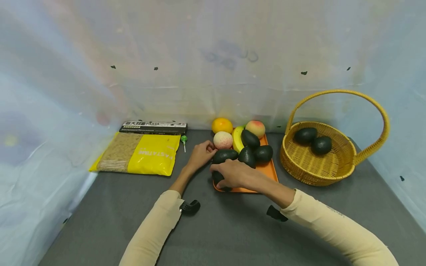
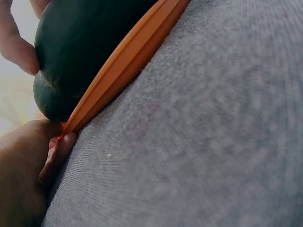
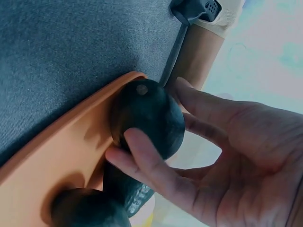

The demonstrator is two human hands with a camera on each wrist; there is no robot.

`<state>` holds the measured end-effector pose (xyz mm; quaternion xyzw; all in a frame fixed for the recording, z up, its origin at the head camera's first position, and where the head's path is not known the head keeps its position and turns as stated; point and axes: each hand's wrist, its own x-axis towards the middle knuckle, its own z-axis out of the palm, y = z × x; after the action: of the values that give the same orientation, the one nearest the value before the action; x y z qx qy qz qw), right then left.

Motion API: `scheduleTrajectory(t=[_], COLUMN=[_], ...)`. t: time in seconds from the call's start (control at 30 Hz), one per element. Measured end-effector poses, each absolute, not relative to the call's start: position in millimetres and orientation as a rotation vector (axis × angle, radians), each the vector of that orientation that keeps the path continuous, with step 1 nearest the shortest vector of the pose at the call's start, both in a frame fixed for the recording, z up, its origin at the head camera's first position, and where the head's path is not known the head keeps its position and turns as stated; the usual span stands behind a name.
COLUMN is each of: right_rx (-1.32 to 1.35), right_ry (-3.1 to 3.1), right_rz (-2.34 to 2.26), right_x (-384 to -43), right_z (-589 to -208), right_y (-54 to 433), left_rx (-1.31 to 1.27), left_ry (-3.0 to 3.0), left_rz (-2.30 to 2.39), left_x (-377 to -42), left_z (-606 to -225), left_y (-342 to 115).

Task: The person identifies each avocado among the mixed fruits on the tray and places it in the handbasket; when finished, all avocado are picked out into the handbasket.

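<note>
My right hand [image 1: 234, 173] curls its fingers round a dark avocado [image 3: 149, 111] at the near left corner of an orange tray [image 1: 272, 171]. At the tray's left side, my left hand [image 1: 200, 155] pinches the tray rim [image 2: 125, 59] between thumb and fingers, as the left wrist view shows. Several more avocados [image 1: 247, 157] lie on the tray, close to the right hand. Behind them are a banana [image 1: 237, 139], a pale speckled round fruit [image 1: 223, 140], an orange [image 1: 222, 125] and a peach [image 1: 255, 128].
To the right stands a wicker basket [image 1: 301, 175] with a tall handle, two avocados [image 1: 321, 145] inside. On the left lie a yellow pasta bag [image 1: 156, 157], a black pasta box [image 1: 153, 128] and a green lollipop [image 1: 184, 139]. Plastic sheeting [image 1: 213, 66] hangs behind the grey table [image 1: 226, 229].
</note>
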<state>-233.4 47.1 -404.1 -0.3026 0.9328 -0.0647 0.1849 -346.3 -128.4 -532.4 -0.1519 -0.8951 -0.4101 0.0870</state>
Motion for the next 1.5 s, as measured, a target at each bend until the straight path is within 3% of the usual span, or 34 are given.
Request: scheduleTrajectory(t=[0.4,1.17,1.5], right_rx=[-0.965,-1.068,-0.899], right_ry=[2.61,2.799,2.853], right_rz=[-0.288,-0.593,-0.711], right_x=[-227.7,-218.6,-217.1], right_z=[-400.2,-329.6,-311.8], right_y=[59.1,130.1,154.1], left_rx=[-0.432,-0.439,-0.441], left_ry=[-2.669,-2.657,-2.659], left_rz=[-1.249,-1.188,-1.19], left_x=[-345.6,-349.2,-349.8], left_z=[-535.9,-533.5,-532.2], left_y=[-126.3,-126.8,-126.6])
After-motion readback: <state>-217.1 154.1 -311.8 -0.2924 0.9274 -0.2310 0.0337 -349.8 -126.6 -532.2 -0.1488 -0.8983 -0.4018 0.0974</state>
